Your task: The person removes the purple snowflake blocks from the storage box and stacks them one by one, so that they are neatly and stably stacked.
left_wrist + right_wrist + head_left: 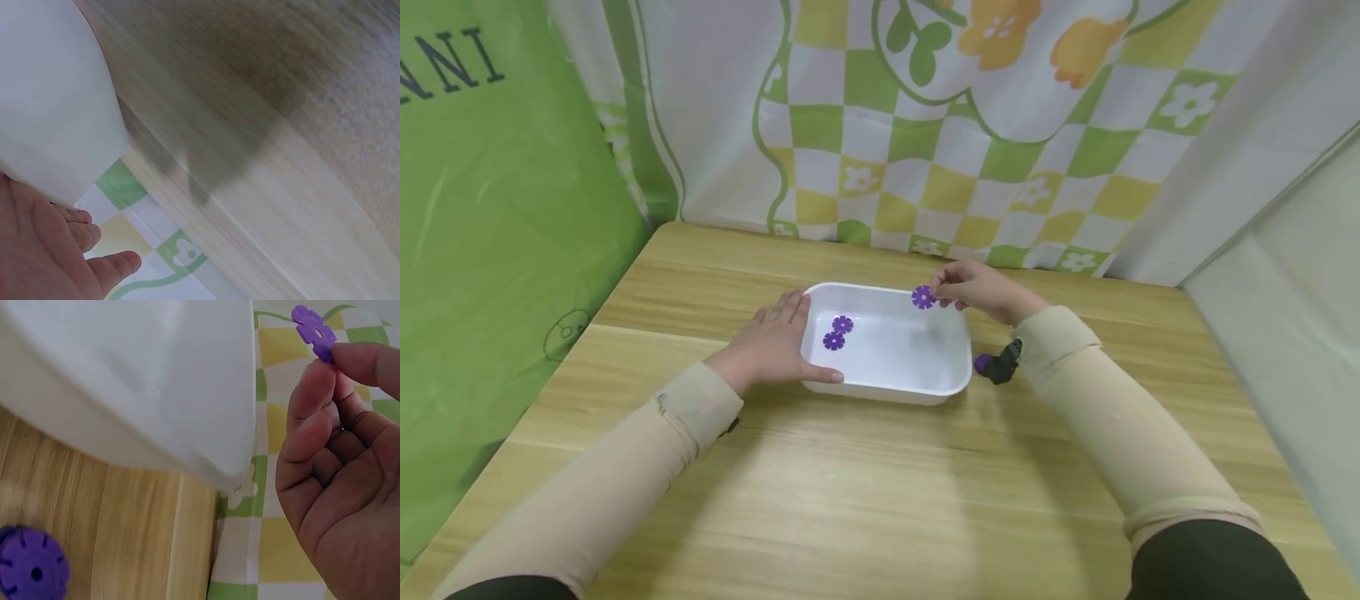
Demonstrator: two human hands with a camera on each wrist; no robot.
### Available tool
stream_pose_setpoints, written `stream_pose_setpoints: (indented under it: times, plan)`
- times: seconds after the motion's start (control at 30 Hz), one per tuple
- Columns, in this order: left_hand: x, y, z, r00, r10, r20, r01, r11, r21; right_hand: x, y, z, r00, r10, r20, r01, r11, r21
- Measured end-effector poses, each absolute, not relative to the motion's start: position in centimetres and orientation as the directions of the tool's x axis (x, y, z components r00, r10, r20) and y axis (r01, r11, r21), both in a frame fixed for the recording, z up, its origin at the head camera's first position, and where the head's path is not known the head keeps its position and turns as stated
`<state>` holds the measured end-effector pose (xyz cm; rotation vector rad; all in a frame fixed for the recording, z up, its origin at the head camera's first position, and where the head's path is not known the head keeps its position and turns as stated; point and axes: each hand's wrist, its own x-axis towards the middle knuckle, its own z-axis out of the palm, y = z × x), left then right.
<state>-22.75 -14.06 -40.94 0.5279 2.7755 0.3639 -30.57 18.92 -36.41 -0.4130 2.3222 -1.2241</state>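
A white plastic tub (887,387) stands on the table with two purple snowflake discs (833,341) inside near its left end, close against each other. My left hand (772,343) rests against that left end, thumb along the front rim and fingers stretched toward the back corner. The left wrist view shows these fingers straight against the tub's wall. Above the back right part of the tub, my right hand (973,287) pinches another purple snowflake disc (314,331) by its edge, between thumb and fingertips.
Right of the tub, more purple discs (34,565) lie on the wooden table (850,500), partly hidden in the head view by the black wrist camera (1000,365). A checked curtain (925,167) hangs behind the table, and a green cloth (490,250) at its left.
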Motion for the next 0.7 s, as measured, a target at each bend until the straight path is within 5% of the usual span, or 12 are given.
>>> stream_pose_setpoints:
  times: [0.7]
  plan:
    - [-22.5, -14.1, -40.9, -0.889, 0.395, -0.231, 0.314, 0.894, 0.319, -29.4, 25.3, -37.2, -0.883, -0.377, -0.279, 0.093, 0.442, -0.892]
